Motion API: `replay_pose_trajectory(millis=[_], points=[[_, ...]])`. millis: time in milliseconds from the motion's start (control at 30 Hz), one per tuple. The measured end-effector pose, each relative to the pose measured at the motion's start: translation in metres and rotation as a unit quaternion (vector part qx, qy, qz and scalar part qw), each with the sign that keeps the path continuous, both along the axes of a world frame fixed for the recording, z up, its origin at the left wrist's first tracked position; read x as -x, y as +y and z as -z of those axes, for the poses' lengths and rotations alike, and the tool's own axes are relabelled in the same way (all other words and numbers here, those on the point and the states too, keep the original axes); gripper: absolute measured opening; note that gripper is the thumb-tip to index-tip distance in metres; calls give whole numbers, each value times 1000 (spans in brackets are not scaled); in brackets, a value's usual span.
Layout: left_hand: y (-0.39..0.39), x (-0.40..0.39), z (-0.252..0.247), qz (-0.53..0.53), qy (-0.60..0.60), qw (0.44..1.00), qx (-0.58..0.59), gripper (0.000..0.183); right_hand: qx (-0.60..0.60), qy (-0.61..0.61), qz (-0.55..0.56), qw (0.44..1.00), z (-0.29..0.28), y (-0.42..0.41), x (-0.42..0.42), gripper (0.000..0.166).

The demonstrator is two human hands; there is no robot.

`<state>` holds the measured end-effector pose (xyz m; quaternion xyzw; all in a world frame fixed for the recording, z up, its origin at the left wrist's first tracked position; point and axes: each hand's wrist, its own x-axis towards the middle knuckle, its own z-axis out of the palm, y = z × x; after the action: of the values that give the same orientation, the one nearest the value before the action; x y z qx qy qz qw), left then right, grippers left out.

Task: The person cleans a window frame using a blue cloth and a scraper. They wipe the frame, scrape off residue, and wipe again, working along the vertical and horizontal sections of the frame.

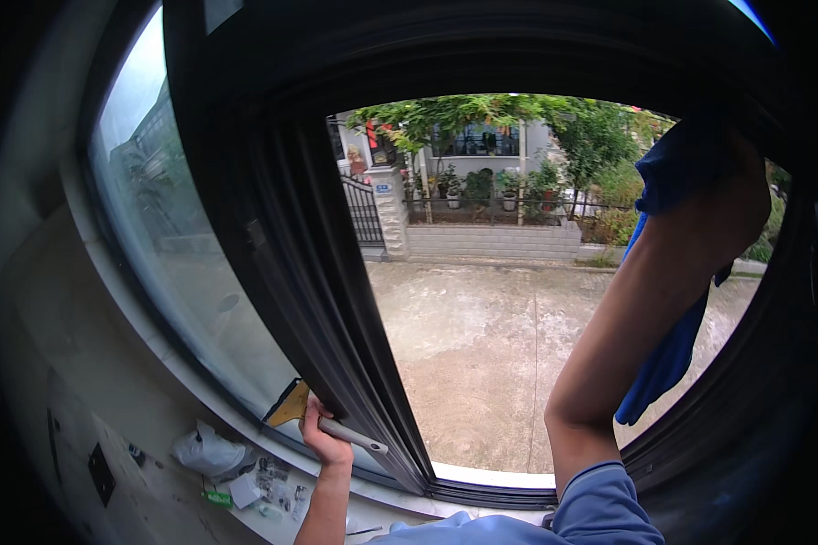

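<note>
My left hand (324, 432) is closed around the pale handle of a squeegee (290, 405) with a yellow head and a dark blade. The squeegee's head lies near the lower corner of the left window pane (198, 272), beside the dark window frame (313, 293). My right arm reaches up to the upper right of the window opening, where my right hand (743, 163) is in shadow against the frame. A blue cloth (671, 170) is in that hand and hangs down behind the forearm; the fingers are hard to make out.
Below the left pane, a white plastic bag (211, 453), a small white box (245, 490), a green packet (217, 499) and several small items lie on a ledge. A dark window track (491, 494) runs along the bottom. Outside are paving, a low wall (494, 242) and plants.
</note>
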<state>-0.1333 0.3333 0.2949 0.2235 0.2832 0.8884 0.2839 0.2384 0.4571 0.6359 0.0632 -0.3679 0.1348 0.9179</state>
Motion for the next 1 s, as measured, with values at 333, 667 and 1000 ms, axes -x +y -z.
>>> replay_pose_trajectory(millis=[333, 667, 1000], points=[[-4, -14, -23, -38, 6, 999, 39, 26, -43, 46, -140, 988, 6, -6, 166, 16], [-6, -11, -19, -24, 7, 998, 56, 30, 61, 66, -169, 982, -3, -49, 295, 6], [-11, -2, -21, 46, 31, 998, 28, 29, 16, -82, -130, 988, 6, -51, 293, 33]])
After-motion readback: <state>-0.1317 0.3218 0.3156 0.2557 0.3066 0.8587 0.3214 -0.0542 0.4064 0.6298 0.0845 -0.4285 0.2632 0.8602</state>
